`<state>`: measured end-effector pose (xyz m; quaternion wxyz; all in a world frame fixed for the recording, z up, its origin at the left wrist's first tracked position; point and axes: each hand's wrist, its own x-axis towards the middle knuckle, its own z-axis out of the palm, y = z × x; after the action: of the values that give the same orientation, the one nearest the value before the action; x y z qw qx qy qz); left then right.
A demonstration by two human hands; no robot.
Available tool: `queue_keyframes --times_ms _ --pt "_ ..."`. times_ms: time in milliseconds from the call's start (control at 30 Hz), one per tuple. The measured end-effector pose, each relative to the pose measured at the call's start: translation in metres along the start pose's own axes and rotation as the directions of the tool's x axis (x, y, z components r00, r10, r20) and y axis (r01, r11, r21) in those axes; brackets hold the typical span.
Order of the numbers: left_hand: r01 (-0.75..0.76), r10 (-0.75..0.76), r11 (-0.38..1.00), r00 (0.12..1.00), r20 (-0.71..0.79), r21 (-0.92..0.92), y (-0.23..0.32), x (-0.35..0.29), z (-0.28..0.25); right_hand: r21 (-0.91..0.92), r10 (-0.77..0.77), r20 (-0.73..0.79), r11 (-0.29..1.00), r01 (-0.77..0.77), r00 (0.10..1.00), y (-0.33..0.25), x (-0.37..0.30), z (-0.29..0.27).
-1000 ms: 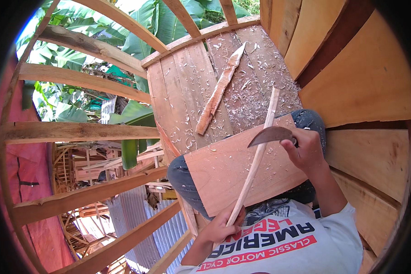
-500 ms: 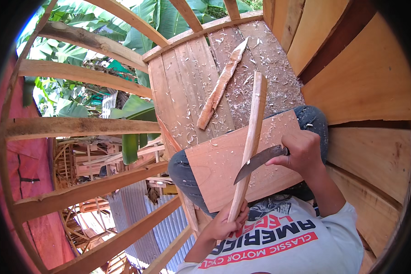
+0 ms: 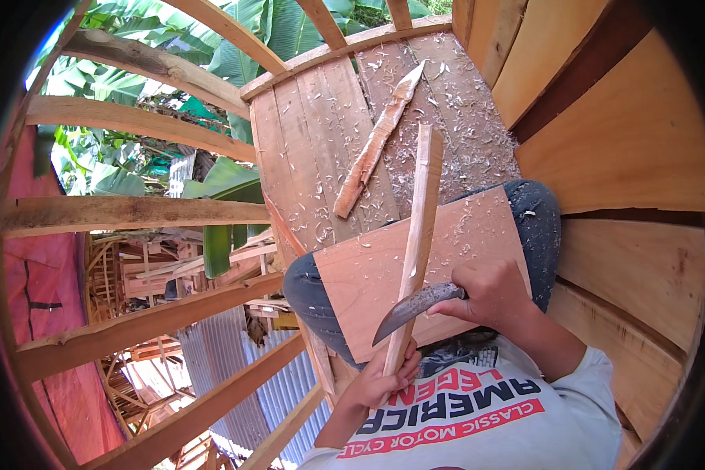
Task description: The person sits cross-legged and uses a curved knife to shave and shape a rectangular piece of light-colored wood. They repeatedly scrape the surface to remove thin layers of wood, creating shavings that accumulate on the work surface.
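My left hand [image 3: 386, 379] is closed around the near end of a long, pale wooden stick [image 3: 421, 211], which slants up and away over my lap. In my right hand [image 3: 489, 294] is a knife [image 3: 417, 310] with a dark, curved blade; the fingers wrap its handle and hide it. The blade lies across the stick a little above my left hand. Beneath the stick, a flat wooden board [image 3: 360, 278] rests across my crossed legs, with some shavings on it.
A rough-edged strip of wood [image 3: 376, 149] lies on the plank floor [image 3: 278, 149] ahead, among many curled shavings. A plank wall [image 3: 634, 258] stands close on my right. Spaced wooden rails [image 3: 141, 215] run along the left, with banana leaves and corrugated sheets [image 3: 247, 384] beyond.
The knife has slid along the stick toward me, nearer my left hand. My right hand came down with it, and the stick's far end swung slightly left.
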<state>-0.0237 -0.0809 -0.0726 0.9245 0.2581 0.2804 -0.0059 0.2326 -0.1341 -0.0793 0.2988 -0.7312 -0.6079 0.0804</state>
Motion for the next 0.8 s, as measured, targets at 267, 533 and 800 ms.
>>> queue_keyframes --times_ms 267,533,800 --pt "0.096 -0.096 0.991 0.995 -0.009 0.092 -0.007 -0.003 -0.001 -0.012 0.195 -0.264 0.979 -0.206 0.944 0.047 0.022 -0.003" --pt "0.008 -0.003 0.998 0.996 -0.086 0.062 -0.002 0.001 0.001 0.211 0.299 -0.212 0.944 -0.255 0.931 0.039 0.022 -0.036" --pt "0.108 -0.070 0.957 0.987 -0.146 0.269 0.006 0.000 0.016 -0.003 0.175 -0.136 0.984 -0.177 0.975 0.019 0.013 -0.007"
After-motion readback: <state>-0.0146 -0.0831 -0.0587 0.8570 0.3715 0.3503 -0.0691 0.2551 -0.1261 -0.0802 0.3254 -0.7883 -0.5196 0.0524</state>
